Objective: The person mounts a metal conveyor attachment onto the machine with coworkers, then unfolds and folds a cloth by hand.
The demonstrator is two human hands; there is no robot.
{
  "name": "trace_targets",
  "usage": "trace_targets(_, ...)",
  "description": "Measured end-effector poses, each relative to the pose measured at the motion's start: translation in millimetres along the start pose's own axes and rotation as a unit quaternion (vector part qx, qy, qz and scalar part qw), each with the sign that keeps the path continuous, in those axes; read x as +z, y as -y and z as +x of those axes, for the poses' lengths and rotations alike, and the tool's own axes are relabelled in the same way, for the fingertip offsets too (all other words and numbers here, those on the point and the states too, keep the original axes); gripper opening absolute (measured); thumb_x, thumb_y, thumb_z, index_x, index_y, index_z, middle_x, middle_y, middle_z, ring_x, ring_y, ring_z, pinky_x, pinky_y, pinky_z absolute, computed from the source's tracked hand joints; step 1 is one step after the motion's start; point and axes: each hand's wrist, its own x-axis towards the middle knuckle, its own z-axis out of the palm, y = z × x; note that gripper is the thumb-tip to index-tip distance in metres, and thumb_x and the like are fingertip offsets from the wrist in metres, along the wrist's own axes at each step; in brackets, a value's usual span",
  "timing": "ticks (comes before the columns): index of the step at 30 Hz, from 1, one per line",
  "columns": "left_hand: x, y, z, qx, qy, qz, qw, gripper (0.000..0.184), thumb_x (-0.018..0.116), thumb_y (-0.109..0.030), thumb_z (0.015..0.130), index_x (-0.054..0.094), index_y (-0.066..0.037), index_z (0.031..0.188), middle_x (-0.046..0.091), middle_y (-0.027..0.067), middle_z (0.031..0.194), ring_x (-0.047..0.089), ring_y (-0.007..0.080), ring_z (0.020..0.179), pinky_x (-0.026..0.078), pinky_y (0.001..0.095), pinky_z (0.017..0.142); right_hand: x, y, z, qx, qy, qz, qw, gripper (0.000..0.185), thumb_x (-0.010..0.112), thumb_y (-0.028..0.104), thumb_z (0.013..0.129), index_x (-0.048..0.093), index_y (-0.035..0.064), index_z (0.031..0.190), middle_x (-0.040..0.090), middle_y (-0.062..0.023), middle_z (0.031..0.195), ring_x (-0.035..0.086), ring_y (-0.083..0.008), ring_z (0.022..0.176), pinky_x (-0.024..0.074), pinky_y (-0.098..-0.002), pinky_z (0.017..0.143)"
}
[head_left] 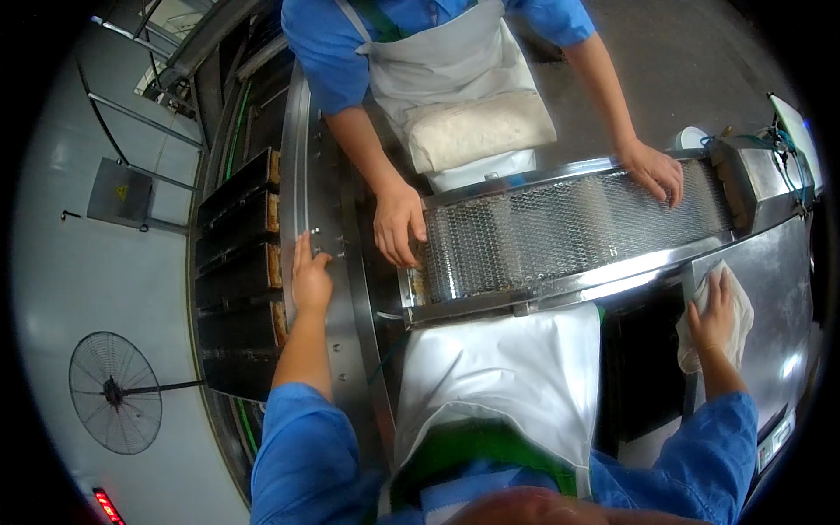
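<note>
Cloth (741, 308), pale and rumpled, lies on a shiny metal panel (783, 284) out to my right, with my right hand (714, 313) palm down over it. Those fingers are stretched out, slightly parted, flat on the fabric rather than curled around it. My left hand (311, 278) is open too, thumb apart, fingers at the long metal rail (350, 328), holding nothing that I can see. Just beyond that hand stands a row of dark pans (234, 234) with browned edges showing. Between my arms, a mesh belt (534, 227) runs across in front of my white apron (503, 367). Facing me, a co-worker in an apron has one hand (400, 223) at the belt's left end and the other (653, 172) over its right part.
</note>
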Motion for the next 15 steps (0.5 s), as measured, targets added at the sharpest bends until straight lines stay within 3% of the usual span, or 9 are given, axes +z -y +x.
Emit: trace_targets(15, 1.4, 1.0, 0.7, -0.009, -0.002, 0.005, 1.000, 0.018, 0.057, 0.004, 0.075, 0.068, -0.007, 0.083, 0.037, 0.0129, 0.146, 0.033, 0.0283, 0.136, 0.035, 0.0347, 0.106, -1.6, 0.2, 0.9, 0.001, 0.011, -0.005, 1.000, 0.072, 0.067, 0.022, 0.077, 0.036, 0.0111, 0.141, 0.026, -0.0185, 0.150, 0.028, -0.0389, 0.136, 0.0260, -0.0451, 0.111)
